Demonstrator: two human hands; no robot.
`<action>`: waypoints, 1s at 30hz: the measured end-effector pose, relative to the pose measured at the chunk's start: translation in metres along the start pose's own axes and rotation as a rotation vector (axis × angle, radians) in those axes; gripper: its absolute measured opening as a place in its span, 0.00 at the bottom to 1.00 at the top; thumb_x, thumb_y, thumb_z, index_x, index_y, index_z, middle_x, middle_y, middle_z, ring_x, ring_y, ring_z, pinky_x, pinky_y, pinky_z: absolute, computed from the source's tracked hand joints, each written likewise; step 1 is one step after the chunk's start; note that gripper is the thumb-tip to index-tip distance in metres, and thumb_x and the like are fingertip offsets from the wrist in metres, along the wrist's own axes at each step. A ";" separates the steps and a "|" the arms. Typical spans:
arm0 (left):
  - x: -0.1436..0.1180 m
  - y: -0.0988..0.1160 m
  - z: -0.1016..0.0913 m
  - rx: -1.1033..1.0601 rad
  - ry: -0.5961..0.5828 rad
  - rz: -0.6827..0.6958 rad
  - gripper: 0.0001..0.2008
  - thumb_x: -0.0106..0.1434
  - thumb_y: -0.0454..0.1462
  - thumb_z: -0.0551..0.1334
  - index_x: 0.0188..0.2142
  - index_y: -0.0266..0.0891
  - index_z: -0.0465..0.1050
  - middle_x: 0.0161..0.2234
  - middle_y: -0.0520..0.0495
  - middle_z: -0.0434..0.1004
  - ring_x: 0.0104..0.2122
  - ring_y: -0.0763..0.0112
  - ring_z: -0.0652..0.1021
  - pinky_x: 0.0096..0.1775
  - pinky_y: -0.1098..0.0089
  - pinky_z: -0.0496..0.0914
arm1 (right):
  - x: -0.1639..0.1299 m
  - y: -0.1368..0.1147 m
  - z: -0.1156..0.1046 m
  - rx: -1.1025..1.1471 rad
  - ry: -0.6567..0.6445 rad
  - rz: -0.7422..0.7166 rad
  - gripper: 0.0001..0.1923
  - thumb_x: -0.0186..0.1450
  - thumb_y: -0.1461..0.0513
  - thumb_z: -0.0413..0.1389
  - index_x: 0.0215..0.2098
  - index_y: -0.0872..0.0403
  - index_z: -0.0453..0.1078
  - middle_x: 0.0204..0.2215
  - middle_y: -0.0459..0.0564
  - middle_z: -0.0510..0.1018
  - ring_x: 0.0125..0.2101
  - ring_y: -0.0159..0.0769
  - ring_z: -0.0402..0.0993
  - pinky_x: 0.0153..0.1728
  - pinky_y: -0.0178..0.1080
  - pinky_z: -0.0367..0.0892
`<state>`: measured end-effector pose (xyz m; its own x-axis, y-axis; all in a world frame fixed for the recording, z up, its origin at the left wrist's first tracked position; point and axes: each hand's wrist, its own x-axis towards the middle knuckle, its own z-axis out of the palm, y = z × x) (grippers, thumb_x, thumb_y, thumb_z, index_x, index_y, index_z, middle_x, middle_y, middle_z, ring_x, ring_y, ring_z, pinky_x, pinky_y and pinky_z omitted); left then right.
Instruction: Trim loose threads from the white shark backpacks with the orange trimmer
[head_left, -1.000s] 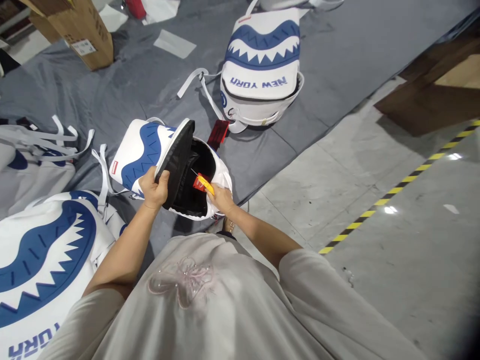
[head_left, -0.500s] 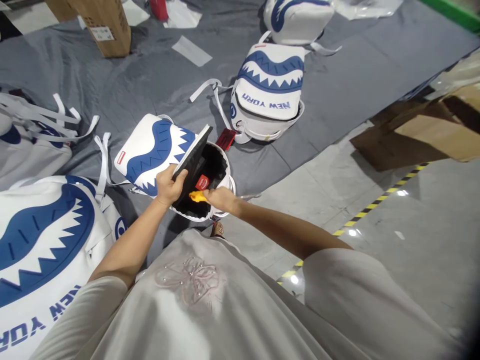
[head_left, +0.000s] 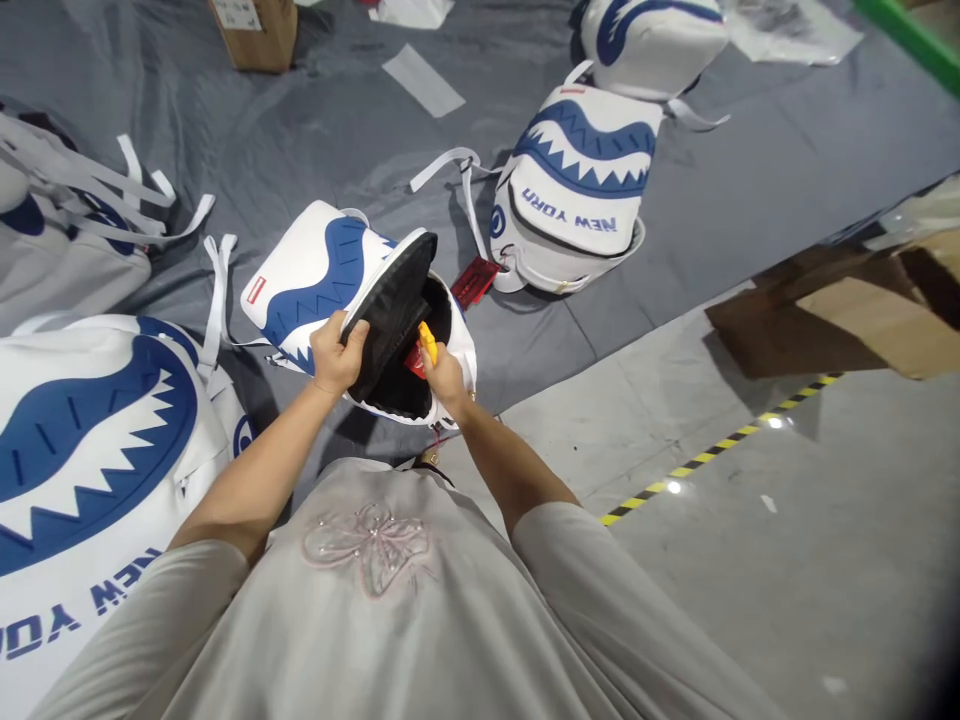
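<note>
While L hand (head_left: pixel 337 352) pinches raised black-lined flap (head_left: pixel 394 310) of white-and-blue toothed-print backpack (head_left: pixel 300 285) on grey cloth (head_left: pixel 360 130), R hand (head_left: pixel 446 378) grips 1 small yellow tool (head_left: pixel 428 342) at its opening, nr red tag (head_left: pixel 414 361); best hold flap high, tool tip clear of black lining (head_left: pixel 405 398).
</note>
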<state>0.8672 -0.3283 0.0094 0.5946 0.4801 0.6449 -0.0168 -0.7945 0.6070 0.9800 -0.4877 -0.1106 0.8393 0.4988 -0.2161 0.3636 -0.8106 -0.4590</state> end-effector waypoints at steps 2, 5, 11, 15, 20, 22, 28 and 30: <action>-0.005 -0.007 -0.001 0.012 0.013 -0.038 0.22 0.66 0.53 0.54 0.24 0.40 0.62 0.19 0.55 0.57 0.20 0.75 0.61 0.27 0.71 0.57 | -0.001 0.003 0.003 -0.027 0.018 -0.008 0.24 0.74 0.49 0.37 0.53 0.55 0.64 0.39 0.55 0.80 0.38 0.41 0.77 0.33 0.35 0.62; -0.011 -0.014 -0.004 0.056 0.054 -0.115 0.22 0.67 0.54 0.53 0.27 0.40 0.65 0.21 0.53 0.62 0.23 0.73 0.64 0.28 0.70 0.59 | -0.002 0.004 0.006 -0.084 0.011 -0.032 0.26 0.75 0.49 0.34 0.54 0.56 0.62 0.41 0.56 0.80 0.39 0.41 0.77 0.34 0.35 0.62; -0.020 -0.026 -0.005 0.148 0.156 -0.283 0.20 0.67 0.53 0.53 0.29 0.40 0.66 0.23 0.53 0.64 0.25 0.73 0.66 0.31 0.71 0.60 | -0.006 -0.002 -0.008 -0.284 -0.123 -0.188 0.27 0.75 0.52 0.30 0.58 0.60 0.58 0.41 0.60 0.79 0.39 0.43 0.78 0.34 0.37 0.64; -0.031 -0.031 0.008 0.188 0.217 -0.367 0.20 0.67 0.52 0.53 0.28 0.40 0.63 0.23 0.54 0.62 0.25 0.73 0.65 0.31 0.70 0.59 | 0.002 -0.003 -0.033 -0.412 -0.308 -0.562 0.23 0.73 0.51 0.43 0.56 0.59 0.63 0.43 0.63 0.79 0.42 0.46 0.77 0.40 0.39 0.65; -0.048 -0.010 0.025 0.247 0.173 -0.421 0.17 0.67 0.49 0.55 0.29 0.40 0.65 0.22 0.55 0.63 0.24 0.73 0.66 0.31 0.71 0.59 | 0.053 -0.009 -0.064 -0.489 -0.455 -0.971 0.19 0.69 0.53 0.53 0.51 0.58 0.68 0.46 0.63 0.78 0.49 0.49 0.73 0.50 0.44 0.61; -0.054 -0.001 0.028 0.294 0.176 -0.447 0.15 0.66 0.48 0.56 0.30 0.40 0.66 0.21 0.55 0.63 0.23 0.73 0.66 0.30 0.71 0.60 | 0.071 -0.012 -0.063 -0.503 -0.437 -1.011 0.20 0.70 0.53 0.51 0.51 0.59 0.68 0.46 0.64 0.78 0.50 0.49 0.73 0.50 0.44 0.61; -0.063 0.001 0.017 0.499 0.312 -0.576 0.16 0.67 0.49 0.55 0.35 0.38 0.71 0.26 0.50 0.70 0.29 0.67 0.73 0.36 0.68 0.65 | 0.063 0.006 -0.038 -0.492 -0.370 -0.881 0.27 0.74 0.49 0.37 0.58 0.58 0.62 0.44 0.60 0.79 0.43 0.44 0.77 0.37 0.37 0.65; -0.063 0.007 0.013 0.545 0.364 -0.567 0.17 0.67 0.49 0.55 0.42 0.38 0.71 0.34 0.44 0.75 0.38 0.63 0.76 0.41 0.65 0.67 | 0.058 0.018 -0.037 -0.468 -0.335 -0.854 0.27 0.75 0.49 0.35 0.58 0.58 0.61 0.43 0.59 0.80 0.42 0.44 0.78 0.36 0.37 0.64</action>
<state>0.8398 -0.3684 -0.0331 0.1006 0.8728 0.4776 0.6476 -0.4218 0.6346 1.0498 -0.4850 -0.0997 0.0977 0.9666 -0.2371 0.9673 -0.1483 -0.2059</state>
